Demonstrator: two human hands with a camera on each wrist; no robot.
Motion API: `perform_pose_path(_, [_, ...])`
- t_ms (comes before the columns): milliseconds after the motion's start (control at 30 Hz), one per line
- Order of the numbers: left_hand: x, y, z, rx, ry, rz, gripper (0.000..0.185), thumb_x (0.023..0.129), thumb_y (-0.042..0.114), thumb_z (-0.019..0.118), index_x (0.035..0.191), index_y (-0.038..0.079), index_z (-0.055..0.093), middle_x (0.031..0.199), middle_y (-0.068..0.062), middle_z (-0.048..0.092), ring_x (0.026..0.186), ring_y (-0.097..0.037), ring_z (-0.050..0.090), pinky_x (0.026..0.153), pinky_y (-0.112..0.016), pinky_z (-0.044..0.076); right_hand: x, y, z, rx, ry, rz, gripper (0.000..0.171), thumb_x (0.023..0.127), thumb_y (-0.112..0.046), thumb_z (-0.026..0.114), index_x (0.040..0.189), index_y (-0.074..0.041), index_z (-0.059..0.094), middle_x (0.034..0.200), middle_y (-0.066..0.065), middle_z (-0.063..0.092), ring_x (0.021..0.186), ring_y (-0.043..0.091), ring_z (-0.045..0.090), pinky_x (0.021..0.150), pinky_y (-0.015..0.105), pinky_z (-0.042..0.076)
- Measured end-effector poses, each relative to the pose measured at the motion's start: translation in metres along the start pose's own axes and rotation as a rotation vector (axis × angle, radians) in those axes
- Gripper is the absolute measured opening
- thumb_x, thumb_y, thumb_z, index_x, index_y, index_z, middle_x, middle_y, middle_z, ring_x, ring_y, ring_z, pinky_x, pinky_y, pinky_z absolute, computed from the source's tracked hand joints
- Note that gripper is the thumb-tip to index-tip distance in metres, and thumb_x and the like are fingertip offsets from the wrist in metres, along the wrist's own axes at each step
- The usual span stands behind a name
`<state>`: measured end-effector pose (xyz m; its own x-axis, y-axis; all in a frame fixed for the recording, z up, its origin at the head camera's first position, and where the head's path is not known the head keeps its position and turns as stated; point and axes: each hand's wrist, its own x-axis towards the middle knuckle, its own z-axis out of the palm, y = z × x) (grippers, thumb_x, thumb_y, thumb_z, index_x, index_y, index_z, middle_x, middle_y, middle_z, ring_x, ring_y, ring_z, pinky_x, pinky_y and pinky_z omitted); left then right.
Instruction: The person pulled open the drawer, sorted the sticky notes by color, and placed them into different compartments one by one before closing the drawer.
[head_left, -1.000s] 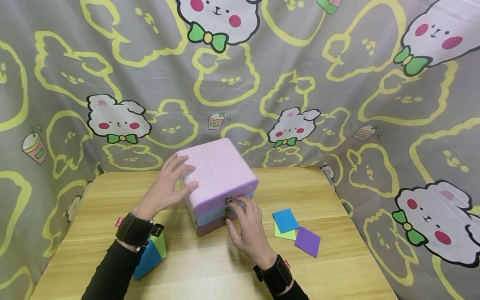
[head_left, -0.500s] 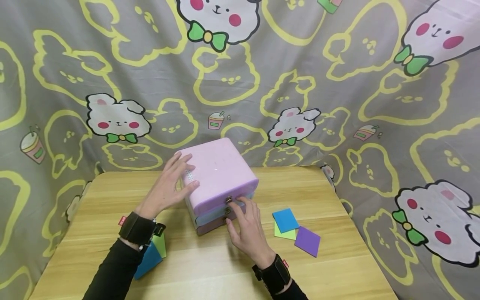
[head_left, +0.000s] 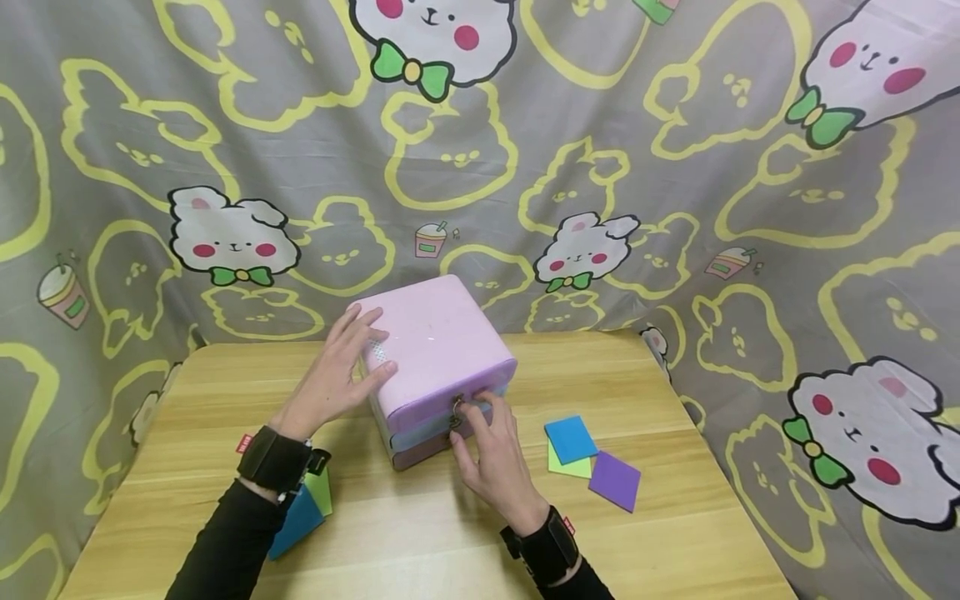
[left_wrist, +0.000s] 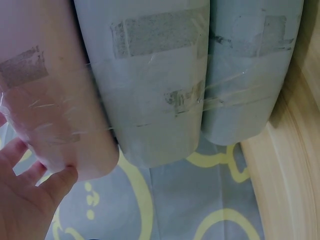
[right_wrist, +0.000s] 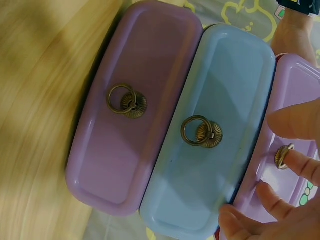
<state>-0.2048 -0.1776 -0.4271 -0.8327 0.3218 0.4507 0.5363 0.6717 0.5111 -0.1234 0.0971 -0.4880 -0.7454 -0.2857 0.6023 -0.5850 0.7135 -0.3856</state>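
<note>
1. L hand (head_left: pixel 328 375) — fingers spread on top L edge of 3-tier box (head_left: pixel 442 333); grips nothing.
2. R hand (head_left: pixel 498 462) — one fingertip hooked in top ring pull (right_wrist: pixel 280 157).
3. Box stands mid-table (head_left: pixel 405 542), twd back; purple sq. (head_left: pixel 615 481) to its R.

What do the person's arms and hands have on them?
Black sleeves and wide black wristbands, each with a little red tag whose pale marks are too tiny to read. The left hand and right hand wear no gloves.
</note>
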Motion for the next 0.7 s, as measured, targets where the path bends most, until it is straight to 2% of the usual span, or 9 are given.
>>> perform_pose_path(233, [0.001, -0.001, 0.002, -0.010, -0.007, -0.016, 0.044, 0.092, 0.039, 0.070, 0.125, 0.011, 0.060, 0.166, -0.007, 0.034, 0.160, -0.034, 0.012, 0.119, -0.075, 0.022, -0.002, -0.002, -0.003, 0.025, -0.005, 0.019, 0.030, 0.089, -0.015, 0.072, 0.116, -0.010, 0.060, 0.126, 0.017, 0.051, 0.109, 0.030, 0.056, 0.092, 0.047, 0.053])
perform_pose_path(700, [-0.001, -0.001, 0.002, -0.010, -0.009, -0.027, 0.046, 0.093, 0.039, 0.067, 0.128, 0.011, 0.058, 0.167, -0.007, 0.032, 0.160, -0.033, 0.010, 0.117, -0.077, 0.024, -0.012, -0.006, -0.013, 0.034, 0.019, 0.004, 0.029, 0.085, -0.015, 0.074, 0.110, -0.010, 0.062, 0.123, 0.017, 0.054, 0.112, 0.028, 0.056, 0.098, 0.049, 0.051])
